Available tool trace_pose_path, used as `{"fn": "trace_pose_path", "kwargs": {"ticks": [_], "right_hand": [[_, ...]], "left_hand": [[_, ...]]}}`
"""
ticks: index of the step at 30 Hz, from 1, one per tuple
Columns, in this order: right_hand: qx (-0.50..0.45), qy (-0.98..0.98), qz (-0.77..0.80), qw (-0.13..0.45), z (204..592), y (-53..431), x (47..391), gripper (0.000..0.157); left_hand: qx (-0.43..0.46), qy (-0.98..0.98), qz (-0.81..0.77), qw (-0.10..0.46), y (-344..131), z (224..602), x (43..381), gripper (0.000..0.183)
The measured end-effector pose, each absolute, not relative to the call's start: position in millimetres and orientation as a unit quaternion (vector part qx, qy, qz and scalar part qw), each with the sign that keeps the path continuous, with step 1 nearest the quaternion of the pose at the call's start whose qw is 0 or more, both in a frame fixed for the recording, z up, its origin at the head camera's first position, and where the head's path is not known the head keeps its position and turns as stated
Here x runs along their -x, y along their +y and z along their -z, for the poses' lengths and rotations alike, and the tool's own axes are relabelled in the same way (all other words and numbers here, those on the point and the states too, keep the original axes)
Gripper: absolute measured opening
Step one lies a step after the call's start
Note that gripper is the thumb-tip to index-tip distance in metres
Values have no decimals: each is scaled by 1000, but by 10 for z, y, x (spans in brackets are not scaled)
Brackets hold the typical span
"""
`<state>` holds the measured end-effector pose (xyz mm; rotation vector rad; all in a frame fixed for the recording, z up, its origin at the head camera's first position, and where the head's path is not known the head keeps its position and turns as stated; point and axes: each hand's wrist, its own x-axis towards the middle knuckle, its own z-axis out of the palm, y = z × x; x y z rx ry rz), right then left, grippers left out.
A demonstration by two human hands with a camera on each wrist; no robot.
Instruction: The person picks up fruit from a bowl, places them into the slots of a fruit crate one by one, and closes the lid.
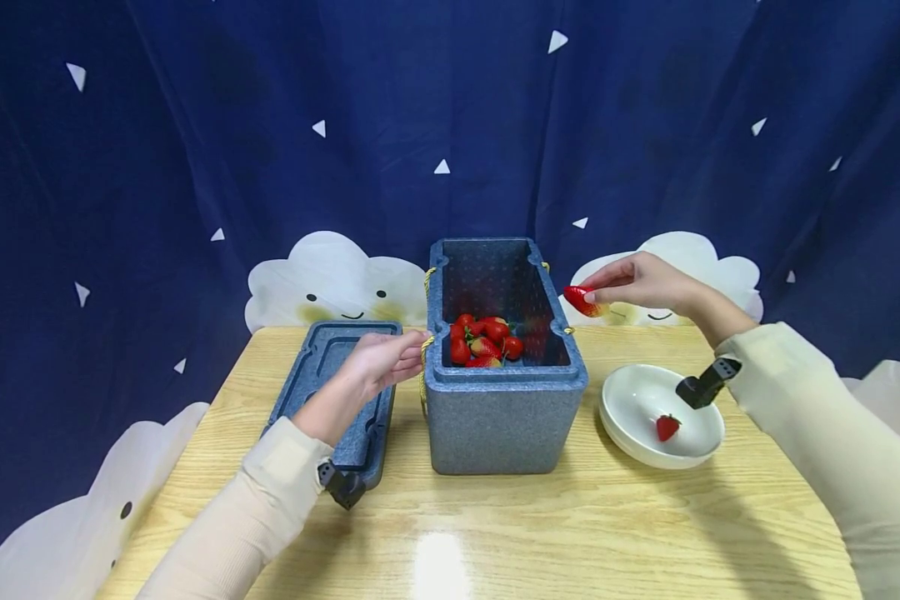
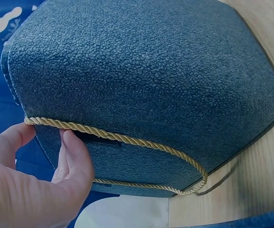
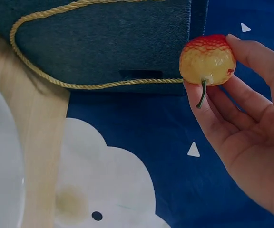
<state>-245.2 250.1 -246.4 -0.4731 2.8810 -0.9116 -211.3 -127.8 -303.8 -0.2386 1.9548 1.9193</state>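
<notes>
My right hand [image 1: 642, 282] pinches a strawberry [image 1: 584, 301] between thumb and fingers, up in the air just right of the box. In the right wrist view the strawberry [image 3: 207, 61] shows red and yellow, its green stem hanging down. A speckled blue-grey foam box [image 1: 502, 425] stands uncovered, with several strawberries [image 1: 486, 340] inside. My left hand [image 1: 386, 360] rests its fingertips on the box's left side by the yellow rope handle [image 2: 141, 141]. In the left wrist view those fingers [image 2: 77, 154] reach the rope near the rim.
Right of the box, a white bowl [image 1: 622, 417] holds one strawberry [image 1: 667, 427]. The box's lid [image 1: 330, 358] lies on the wooden table [image 1: 495, 533] to the left, partly under my left forearm. Behind hangs a dark blue curtain [image 1: 375, 67] with white triangles and clouds.
</notes>
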Motion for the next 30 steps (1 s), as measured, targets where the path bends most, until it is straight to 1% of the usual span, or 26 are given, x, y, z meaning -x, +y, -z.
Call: {"fn": "trace_pose_path", "kwargs": {"ticks": [12,21,30], "right_hand": [[158,936,312,42,2260,2324,2579,37],[172,931,318,52,2095,2131,2686,36],[186,926,325,50,1963,1903,2807,39]], "left_hand": [[86,697,-685,193,-1277,3034,2104,49],[89,695,-688,191,-1287,3037,2115,48],[94,690,-693,187,-1301,3054,2113,46]]}}
